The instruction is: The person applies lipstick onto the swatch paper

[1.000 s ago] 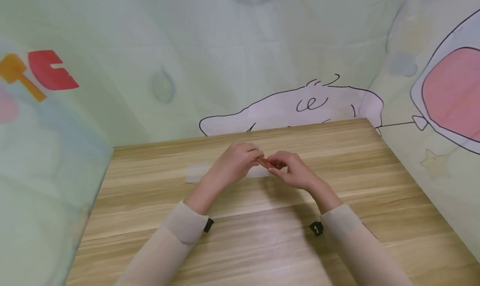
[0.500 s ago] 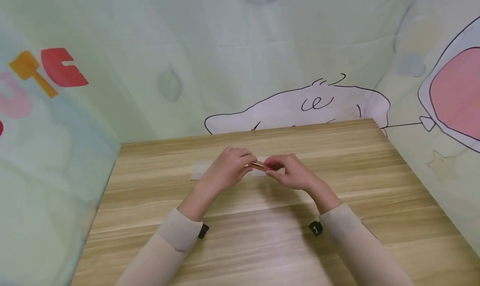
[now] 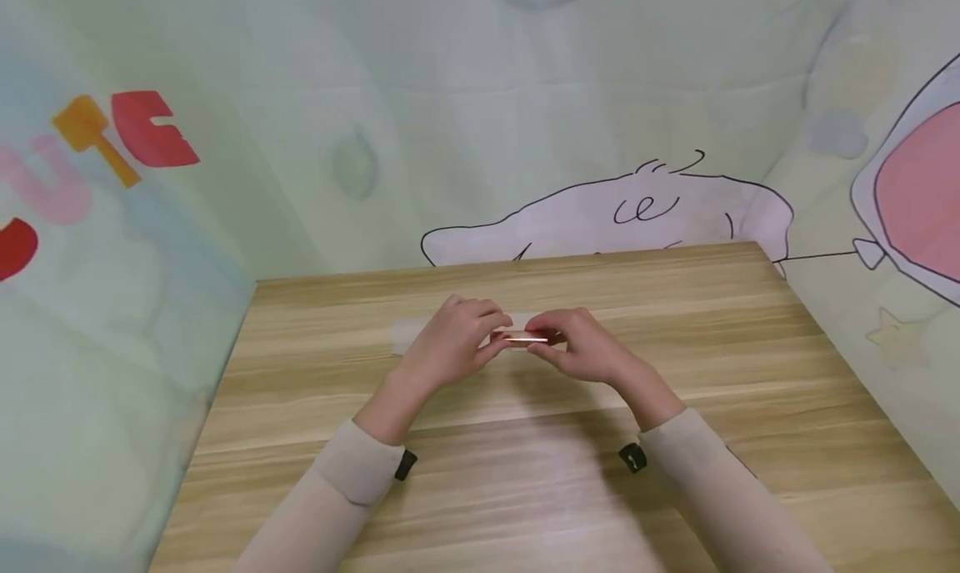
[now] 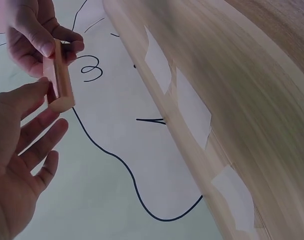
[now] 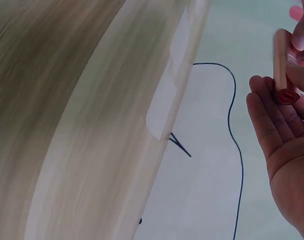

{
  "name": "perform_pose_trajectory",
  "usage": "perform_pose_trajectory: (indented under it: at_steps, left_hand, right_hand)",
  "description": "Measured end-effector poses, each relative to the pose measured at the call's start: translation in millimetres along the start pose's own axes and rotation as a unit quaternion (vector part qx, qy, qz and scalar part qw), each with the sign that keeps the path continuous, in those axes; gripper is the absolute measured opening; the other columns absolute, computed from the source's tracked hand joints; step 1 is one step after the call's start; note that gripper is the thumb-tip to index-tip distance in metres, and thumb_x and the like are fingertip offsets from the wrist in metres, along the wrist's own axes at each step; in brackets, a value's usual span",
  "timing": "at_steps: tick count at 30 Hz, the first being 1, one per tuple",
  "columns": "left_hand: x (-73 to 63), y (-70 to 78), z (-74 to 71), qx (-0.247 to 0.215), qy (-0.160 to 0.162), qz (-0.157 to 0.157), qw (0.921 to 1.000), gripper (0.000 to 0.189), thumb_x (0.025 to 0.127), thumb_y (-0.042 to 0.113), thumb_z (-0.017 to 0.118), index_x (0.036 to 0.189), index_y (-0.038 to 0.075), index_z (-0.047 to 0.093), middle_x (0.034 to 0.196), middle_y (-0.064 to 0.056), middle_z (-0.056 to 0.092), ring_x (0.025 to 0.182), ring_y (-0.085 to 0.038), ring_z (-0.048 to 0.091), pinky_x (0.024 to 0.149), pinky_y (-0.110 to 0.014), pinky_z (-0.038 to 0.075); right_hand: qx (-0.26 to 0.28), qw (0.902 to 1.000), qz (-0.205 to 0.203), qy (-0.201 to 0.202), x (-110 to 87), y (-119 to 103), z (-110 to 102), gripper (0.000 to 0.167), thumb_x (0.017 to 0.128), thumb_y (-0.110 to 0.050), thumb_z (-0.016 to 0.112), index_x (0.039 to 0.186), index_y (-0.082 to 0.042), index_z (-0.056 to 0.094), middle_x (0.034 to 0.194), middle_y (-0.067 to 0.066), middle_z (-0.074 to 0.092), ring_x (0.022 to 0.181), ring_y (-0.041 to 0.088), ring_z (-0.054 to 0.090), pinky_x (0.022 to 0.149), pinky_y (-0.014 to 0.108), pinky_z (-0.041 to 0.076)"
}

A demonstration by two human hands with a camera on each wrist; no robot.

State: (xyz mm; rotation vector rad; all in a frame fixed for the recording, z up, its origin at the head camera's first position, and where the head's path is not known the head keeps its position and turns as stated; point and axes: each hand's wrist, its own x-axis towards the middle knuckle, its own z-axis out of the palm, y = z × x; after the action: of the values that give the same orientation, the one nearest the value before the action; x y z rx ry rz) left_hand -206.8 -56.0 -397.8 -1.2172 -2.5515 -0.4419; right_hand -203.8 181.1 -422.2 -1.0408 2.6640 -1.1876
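Above the table point(image 3: 517, 506), the small wooden bar point(image 3: 519, 338) was held level, its long axis running side to side, roughly along the table's far edge; the left hand point(image 3: 453, 339) pinched its plain end point(image 4: 61, 104); the right hand point(image 3: 591, 348), no nearer, pinched its red end point(image 5: 286, 96).

I count one left hand point(image 3: 453, 339) and one right hand point(image 3: 588, 348), both mine, with two sleeves point(image 3: 360, 464), two black tabs point(image 3: 633, 458), one stick point(image 4: 62, 75), three papers point(image 4: 193, 107) in my left wrist view, one table point(image 3: 510, 498), four letters point(image 3: 142, 131), one balloon point(image 3: 926, 189) and one star point(image 3: 896, 335).
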Motion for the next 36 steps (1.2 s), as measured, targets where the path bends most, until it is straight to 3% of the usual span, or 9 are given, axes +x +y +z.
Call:
perform_pose_trajectory:
  at_steps: [6,13,19,24,30,36]
  left_hand:
    - [-4.7,-0.4,-4.9,-0.002,-0.012,-0.012,0.9999,0.019,0.089,0.029,0.080,0.096,0.012,0.076,0.092,0.003,0.071,0.080,-0.012,0.062,0.077,-0.034,0.047]
    - [-7.1,-2.1,-10.2,-0.001,-0.025,-0.026,0.9994,0.023,0.089,0.033,0.079,0.100,0.013,0.077,0.093,0.003,0.072,0.077,-0.012,0.063,0.074,-0.034,0.048]
    - [-10.3,-2.1,-13.8,-0.021,-0.021,-0.032,0.9990,0.019,0.090,0.029,0.079,0.097,0.012,0.077,0.088,0.003,0.070,0.072,-0.011,0.060,0.073,-0.034,0.050]
    - [-13.6,-1.8,-14.6,-0.018,-0.019,-0.037,0.9990,0.020,0.091,0.031,0.078,0.098,0.012,0.077,0.090,0.004,0.071,0.074,-0.011,0.060,0.072,-0.033,0.049]
    - [-14.4,-0.8,-17.8,-0.009,-0.001,-0.027,0.9996,0.021,0.092,0.031,0.076,0.098,0.011,0.076,0.088,0.003,0.068,0.075,-0.012,0.059,0.072,-0.033,0.048]
    - [-14.9,0.0,-21.7,-0.015,0.005,-0.028,0.9995,0.020,0.092,0.029,0.076,0.097,0.010,0.075,0.088,0.002,0.068,0.075,-0.014,0.059,0.074,-0.035,0.050]
  right_hand:
    - [-0.001,0.9999,-0.015,0.008,4.0,-9,3,0.012,0.094,-0.007,0.072,0.105,-0.003,0.072,0.097,0.003,0.072,0.087,0.012,0.069,0.079,0.026,0.059]
    - [-0.003,0.9977,-0.062,0.027,8.8,-19,3,0.015,0.093,-0.005,0.073,0.107,0.000,0.071,0.098,0.006,0.073,0.089,0.014,0.071,0.080,0.026,0.059]
    - [-0.021,0.9971,-0.065,0.031,12.4,-23,5,0.015,0.092,-0.005,0.074,0.106,-0.003,0.071,0.095,0.002,0.071,0.085,0.010,0.069,0.079,0.029,0.059]
    - [-0.067,0.9946,-0.073,0.030,15.5,-27,8,0.017,0.091,-0.011,0.076,0.107,-0.005,0.072,0.093,-0.002,0.070,0.084,0.008,0.066,0.076,0.028,0.057]
    - [-0.143,0.9842,-0.094,0.044,19.0,-32,6,0.019,0.092,-0.021,0.077,0.105,-0.007,0.074,0.088,-0.003,0.066,0.076,0.010,0.060,0.069,0.029,0.053]
    - [-0.172,0.9793,-0.095,0.049,20.7,-37,4,0.019,0.093,-0.021,0.076,0.105,-0.007,0.074,0.088,-0.002,0.066,0.076,0.013,0.061,0.069,0.032,0.053]
